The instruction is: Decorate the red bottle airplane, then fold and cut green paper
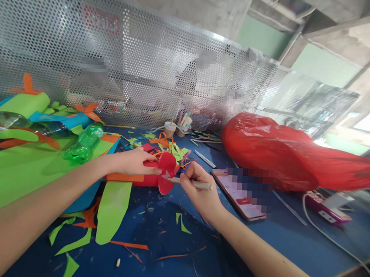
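Observation:
Near the middle of the view, a red paper-covered body [150, 180] with a rounded red end piece [168, 164] lies on the blue table. A pale star shows on the end piece. My left hand [134, 162] is closed on the red body from the left, fingers along its top. In my right hand [199, 189] is a light-coloured marker [203, 185], its tip at the star. A green wing-like strip [114, 211] with a faint star and an orange strip [125, 177] sit beside the red body, below my left hand.
Green foam sheets [31, 176], a green bottle [86, 143] and blue-green models lie left. Scraps and pen cups [184, 124] are behind. To the right are a phone [239, 195], a red plastic bag [274, 151] and a white cable [325, 239]. A perforated metal screen [151, 66] stands behind.

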Demonstrator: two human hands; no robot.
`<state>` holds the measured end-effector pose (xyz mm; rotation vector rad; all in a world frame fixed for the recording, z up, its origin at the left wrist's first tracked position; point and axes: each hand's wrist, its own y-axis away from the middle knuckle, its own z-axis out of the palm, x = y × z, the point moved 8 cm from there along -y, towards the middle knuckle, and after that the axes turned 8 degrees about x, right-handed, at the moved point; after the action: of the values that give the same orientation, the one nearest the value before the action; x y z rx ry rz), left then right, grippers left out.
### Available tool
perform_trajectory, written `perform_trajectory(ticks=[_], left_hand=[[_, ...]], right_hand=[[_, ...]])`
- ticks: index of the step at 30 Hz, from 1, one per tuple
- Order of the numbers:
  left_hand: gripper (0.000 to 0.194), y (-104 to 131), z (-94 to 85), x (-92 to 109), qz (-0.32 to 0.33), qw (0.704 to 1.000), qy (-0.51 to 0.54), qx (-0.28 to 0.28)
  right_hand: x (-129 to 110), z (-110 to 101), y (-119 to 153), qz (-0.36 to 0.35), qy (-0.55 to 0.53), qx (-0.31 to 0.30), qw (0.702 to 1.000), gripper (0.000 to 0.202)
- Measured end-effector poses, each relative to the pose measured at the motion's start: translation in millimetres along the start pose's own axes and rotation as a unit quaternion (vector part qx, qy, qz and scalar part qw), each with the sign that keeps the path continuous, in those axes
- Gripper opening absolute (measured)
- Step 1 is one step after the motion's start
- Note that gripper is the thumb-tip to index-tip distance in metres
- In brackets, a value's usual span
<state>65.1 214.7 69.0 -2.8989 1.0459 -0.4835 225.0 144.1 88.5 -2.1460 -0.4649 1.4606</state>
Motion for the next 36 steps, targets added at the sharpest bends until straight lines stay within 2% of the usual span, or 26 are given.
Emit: perform_trajectory(ticks=[12,24,36], left_hand=[[0.062,0.3,-0.8,0.7,0.004,1.0,-0.001,0.003],[0.064,0.8,-0.5,0.5,0.001,1.0,0.002,0.001],[0.066,0.6,-0.3,-0.1,0.0,1.0,0.003,0.001]], right_hand=[[6.0,2.2,1.5,0.016,-0.016,-0.009,1.0,0.022],[1.1,-3.4,-0.9,0.012,0.018,0.012,1.0,0.022],[-1.0,-0.4,0.0,0.003,0.006,-0.003,1.0,0.022]])
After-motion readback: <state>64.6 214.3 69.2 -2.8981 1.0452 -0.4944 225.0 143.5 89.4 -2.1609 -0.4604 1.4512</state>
